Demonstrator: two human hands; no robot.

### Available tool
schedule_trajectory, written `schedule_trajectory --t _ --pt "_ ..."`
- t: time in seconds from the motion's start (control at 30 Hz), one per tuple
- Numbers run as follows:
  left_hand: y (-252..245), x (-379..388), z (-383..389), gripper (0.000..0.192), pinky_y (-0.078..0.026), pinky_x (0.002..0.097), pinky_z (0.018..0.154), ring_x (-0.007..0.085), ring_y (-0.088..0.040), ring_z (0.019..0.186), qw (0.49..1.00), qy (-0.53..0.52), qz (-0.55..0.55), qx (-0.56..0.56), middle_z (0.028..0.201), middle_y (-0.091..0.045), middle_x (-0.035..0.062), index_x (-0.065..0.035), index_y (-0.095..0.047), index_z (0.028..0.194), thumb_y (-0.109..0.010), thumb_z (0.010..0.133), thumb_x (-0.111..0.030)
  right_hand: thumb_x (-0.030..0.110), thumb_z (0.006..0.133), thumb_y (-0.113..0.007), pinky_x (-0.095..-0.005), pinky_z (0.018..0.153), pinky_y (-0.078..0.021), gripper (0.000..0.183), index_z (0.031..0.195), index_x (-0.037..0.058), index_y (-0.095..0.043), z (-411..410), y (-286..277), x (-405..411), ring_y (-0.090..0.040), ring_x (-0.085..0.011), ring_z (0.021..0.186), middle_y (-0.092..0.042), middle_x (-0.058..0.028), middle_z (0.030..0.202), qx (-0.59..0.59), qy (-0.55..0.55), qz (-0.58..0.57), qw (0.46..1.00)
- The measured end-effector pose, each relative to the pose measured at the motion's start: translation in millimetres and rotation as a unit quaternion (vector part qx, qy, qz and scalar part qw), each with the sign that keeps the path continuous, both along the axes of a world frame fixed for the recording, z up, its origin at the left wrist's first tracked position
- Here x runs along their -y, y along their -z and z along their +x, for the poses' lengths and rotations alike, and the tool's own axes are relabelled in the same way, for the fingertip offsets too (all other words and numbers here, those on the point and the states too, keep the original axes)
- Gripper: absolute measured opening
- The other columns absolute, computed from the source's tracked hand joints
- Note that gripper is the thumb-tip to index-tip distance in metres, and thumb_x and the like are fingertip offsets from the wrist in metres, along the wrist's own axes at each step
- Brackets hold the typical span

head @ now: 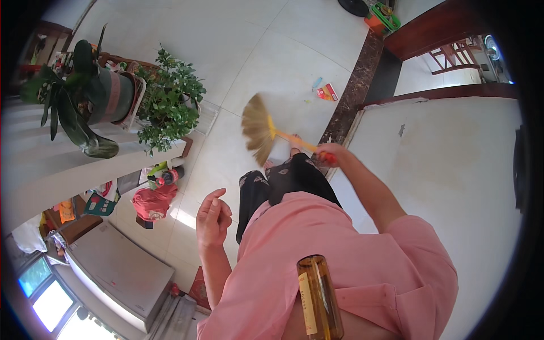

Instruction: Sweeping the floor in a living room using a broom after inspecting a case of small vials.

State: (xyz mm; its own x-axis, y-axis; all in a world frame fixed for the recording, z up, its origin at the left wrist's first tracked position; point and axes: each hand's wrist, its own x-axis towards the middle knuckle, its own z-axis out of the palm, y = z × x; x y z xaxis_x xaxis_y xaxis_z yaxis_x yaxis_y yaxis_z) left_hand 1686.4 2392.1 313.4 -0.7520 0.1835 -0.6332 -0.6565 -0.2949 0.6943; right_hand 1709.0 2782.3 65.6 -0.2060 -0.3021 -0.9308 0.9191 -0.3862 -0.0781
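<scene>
My right hand [330, 154] grips the red end of the handle of a straw broom [260, 129]. The broom's fan-shaped bristles are over the tiled floor, a little in front of my feet, and blurred at the edges. My left hand [214, 216] is raised by my left side with nothing in it, its fingers loosely bent and apart. Beyond the broom, a red-and-yellow wrapper [327, 92] and a small blue scrap [317, 83] lie on the floor. An amber glass bottle [319, 293] with a label appears before my pink shirt; its support is hidden.
Potted plants [170, 97] stand at the left beside a white ledge. Lower left are a dark bottle [173, 174], a red bag [155, 202] and a large pale appliance [119, 263]. A dark stone threshold [355, 80] and a white wall [433, 161] run along the right.
</scene>
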Motion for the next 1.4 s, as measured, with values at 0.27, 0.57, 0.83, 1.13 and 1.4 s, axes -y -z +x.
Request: schedule_trajectory --t 0.27,0.57,0.83,1.13,1.4 --pt "-7.1 -32.8 -16.0 0.03 -0.023 0.0172 0.034 0.0035 -0.028 0.035 0.999 0.0 -0.031 0.022 0.061 -0.051 0.003 0.0008 -0.048 0.11 -0.046 0.089 -0.021 0.007 0.073 -0.052 -0.0214 0.034 -0.0338 0.016 0.087 0.013 -0.046 -22.1 -15.1 -125.8 -0.043 -0.0065 0.039 -0.047 0.0006 0.056 -0.031 0.04 0.174 0.983" --pt "-0.4 -119.9 -55.2 0.027 -0.025 0.0182 0.035 0.0049 -0.031 0.036 0.996 0.077 -0.009 0.031 0.063 -0.053 0.0047 0.0003 -0.048 0.11 -0.042 0.091 -0.017 0.004 0.073 -0.043 -0.0227 0.03 -0.0308 0.018 0.09 0.0107 -0.044 -13.3 -34.6 -211.5 -0.038 -0.0093 0.036 -0.042 -0.0019 0.054 -0.092 0.087 0.277 0.952" --pt "-7.6 -206.8 -105.6 0.026 -0.023 0.0179 0.034 0.0044 -0.029 0.036 0.994 0.112 -0.003 0.012 0.065 -0.053 0.0038 -0.0005 -0.05 0.109 -0.041 0.091 -0.017 0.006 0.076 -0.045 -0.0225 0.034 -0.0342 0.055 0.126 0.0246 -0.029 -9.3 -113.6 -192.0 -0.04 -0.0067 0.04 -0.044 -0.0009 0.061 -0.07 0.304 0.117 0.943" --pt "-10.5 -269.6 -160.1 0.026 -0.022 0.0182 0.034 0.0043 -0.028 0.035 0.981 0.192 -0.013 0.016 0.064 -0.053 0.0034 -0.0005 -0.05 0.109 -0.042 0.09 -0.017 0.007 0.075 -0.049 -0.0203 0.035 -0.0324 0.047 0.119 0.0188 -0.037 -80.6 -72.4 -182.1 -0.041 -0.0056 0.041 -0.046 -0.002 0.065 -0.098 0.318 -0.086 0.939" --pt "-4.0 -278.1 -231.6 0.025 -0.022 0.0177 0.036 0.0031 -0.028 0.039 0.973 0.226 0.05 0.015 0.066 -0.053 0.0023 -0.0017 -0.051 0.108 -0.044 0.09 -0.017 0.006 0.075 -0.047 -0.0221 0.033 -0.0344 0.022 0.095 0.0114 -0.043 -109.3 -6.6 -224.9 -0.042 -0.0068 0.041 -0.046 -0.0026 0.062 -0.056 0.269 0.062 0.959"
